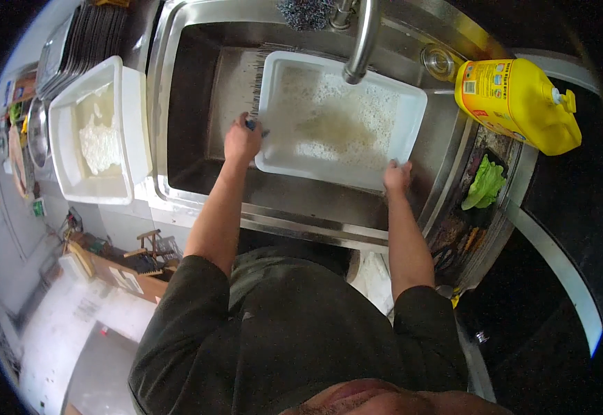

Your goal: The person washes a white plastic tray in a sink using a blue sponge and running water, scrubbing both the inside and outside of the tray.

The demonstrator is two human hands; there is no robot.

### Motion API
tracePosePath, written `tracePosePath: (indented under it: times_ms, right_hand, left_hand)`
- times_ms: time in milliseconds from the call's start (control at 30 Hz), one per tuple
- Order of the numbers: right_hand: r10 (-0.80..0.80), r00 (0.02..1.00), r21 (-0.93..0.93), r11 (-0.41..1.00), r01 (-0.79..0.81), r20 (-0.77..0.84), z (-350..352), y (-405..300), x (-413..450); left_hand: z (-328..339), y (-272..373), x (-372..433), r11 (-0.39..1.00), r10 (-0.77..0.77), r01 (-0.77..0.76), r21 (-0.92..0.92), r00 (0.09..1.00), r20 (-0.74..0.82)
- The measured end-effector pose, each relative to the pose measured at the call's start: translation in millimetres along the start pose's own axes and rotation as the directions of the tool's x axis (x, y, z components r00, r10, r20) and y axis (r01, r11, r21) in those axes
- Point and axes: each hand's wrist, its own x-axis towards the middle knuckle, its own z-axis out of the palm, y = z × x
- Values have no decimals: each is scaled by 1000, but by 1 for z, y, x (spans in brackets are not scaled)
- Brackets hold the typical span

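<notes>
A white plastic tub with cloudy brownish water and suds stands in the stainless-steel sink. My right hand grips the rim at its near right corner, thumb and fingers closed around the edge. At the tub's left side is my left hand, its fingers curled round a small dark-blue object. Most of that object is hidden by the fingers, so its kind is unclear. Thin dark strips show along the tub's left edge. The curved metal faucet reaches over the tub's far side.
Left of the sink stands a second white tub with foamy liquid; behind it is a stack of dark trays. A wire scouring ball sits by the faucet. To the right are a glass bowl, a yellow detergent jug and a lettuce leaf.
</notes>
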Motion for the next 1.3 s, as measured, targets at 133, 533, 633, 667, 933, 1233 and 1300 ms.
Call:
tracePosePath:
  times_ms: [133,533,633,667,933,1233,1300]
  right_hand:
    - [58,998,-91,994,-61,-34,-21,-10,-3]
    - [-67,984,-342,940,8,-162,-221,-2,-67]
    - [-90,990,-422,906,37,-106,-260,-25,-85]
    - [-107,992,-436,897,66,-71,-273,-55,-99]
    - [-44,997,-517,853,68,60,-342,-118,-134]
    - [119,987,-596,802,-33,105,-387,-137,-160]
    - [66,991,-693,720,31,113,-401,-130,-157]
  left_hand:
    - [11,-33,35,932,44,120,-341,899,436]
    - [-80,32,-5,859,240,96,-503,792,562]
    - [-94,38,-12,745,252,262,-613,740,623]
    - [-101,38,-13,681,229,368,-633,714,662]
    - [-115,41,-36,624,221,517,-586,603,767]
    - [-117,46,-66,468,283,679,-565,491,824]
    - [-113,48,-69,460,306,688,-561,471,828]
